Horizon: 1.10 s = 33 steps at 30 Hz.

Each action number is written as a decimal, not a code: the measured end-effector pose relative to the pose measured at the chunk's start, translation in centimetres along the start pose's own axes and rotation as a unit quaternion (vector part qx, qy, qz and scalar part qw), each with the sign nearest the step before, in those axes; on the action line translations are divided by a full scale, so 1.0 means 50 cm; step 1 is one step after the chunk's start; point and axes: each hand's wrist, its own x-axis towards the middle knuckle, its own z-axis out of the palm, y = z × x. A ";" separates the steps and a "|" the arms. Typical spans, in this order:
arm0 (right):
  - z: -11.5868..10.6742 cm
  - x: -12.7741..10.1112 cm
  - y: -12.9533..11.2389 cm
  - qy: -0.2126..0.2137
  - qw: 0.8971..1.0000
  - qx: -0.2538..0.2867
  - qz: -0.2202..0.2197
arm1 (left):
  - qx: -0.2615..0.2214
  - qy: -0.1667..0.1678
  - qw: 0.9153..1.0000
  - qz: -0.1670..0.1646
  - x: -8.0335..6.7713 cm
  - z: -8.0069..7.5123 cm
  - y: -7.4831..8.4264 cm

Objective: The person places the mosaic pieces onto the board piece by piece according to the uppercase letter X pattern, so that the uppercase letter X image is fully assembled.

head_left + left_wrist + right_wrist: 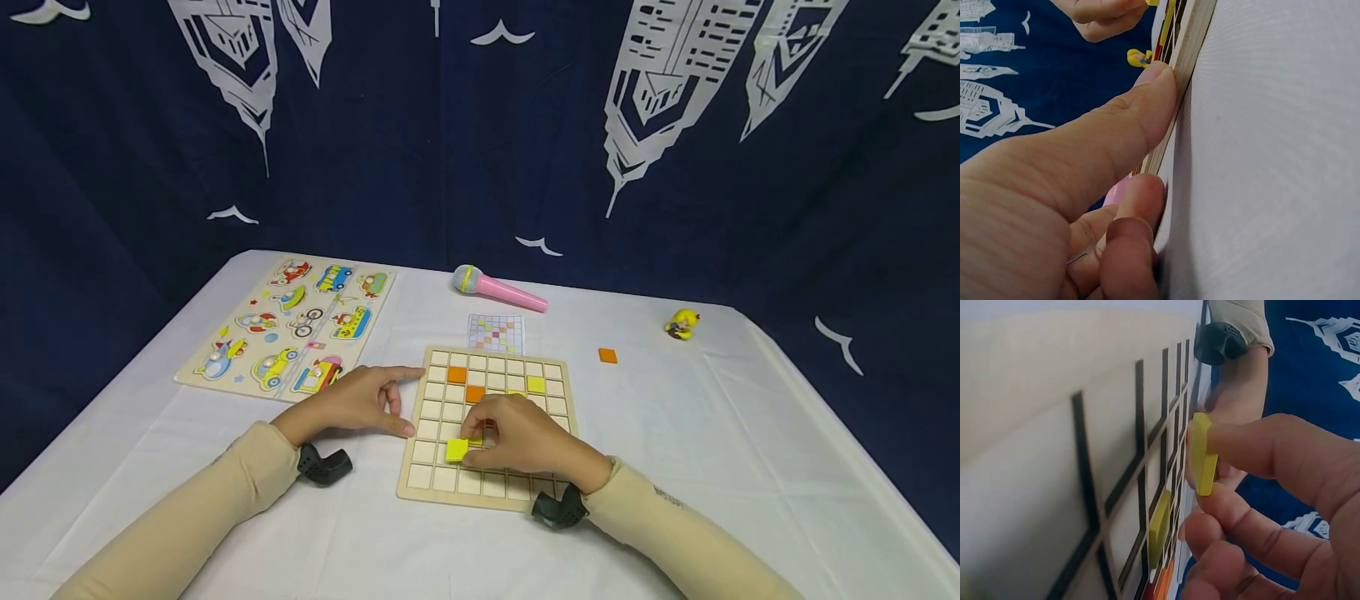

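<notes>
The right hand (521, 433) pinches a yellow square tile (457, 451) between thumb and fingers, over the lower left of a wooden grid board (420, 477). In the right wrist view this tile (1202, 456) is held on edge, tilted, beside the grid. At the board's left edge rests the left hand (352, 404), its index finger stretched toward the top corner and its thumb (1154, 106) against the rim. Orange tiles (457, 374) and a yellow tile (536, 384) sit in grid squares; the right hand hides part of the middle.
Behind the board lies a small coloured pattern card (496, 333), with a pink toy microphone (510, 292) beyond it. A vehicle puzzle board (255, 350) is at left. One loose orange tile (607, 356) and a small yellow-haired figure (682, 324) are on the right.
</notes>
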 end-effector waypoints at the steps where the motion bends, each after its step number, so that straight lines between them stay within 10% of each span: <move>1: 0.003 0.003 -0.002 -0.003 1.000 -0.005 0.001 | -0.001 0.000 1.000 0.000 0.000 0.000 0.000; 19: 0.021 0.024 -0.019 -0.020 0.999 -0.042 0.028 | 0.002 -0.002 1.000 -0.008 -0.001 -0.001 0.003; 33: -0.093 -0.025 0.081 0.008 0.995 0.095 -0.015 | -0.006 0.000 1.000 -0.013 -0.002 0.001 0.006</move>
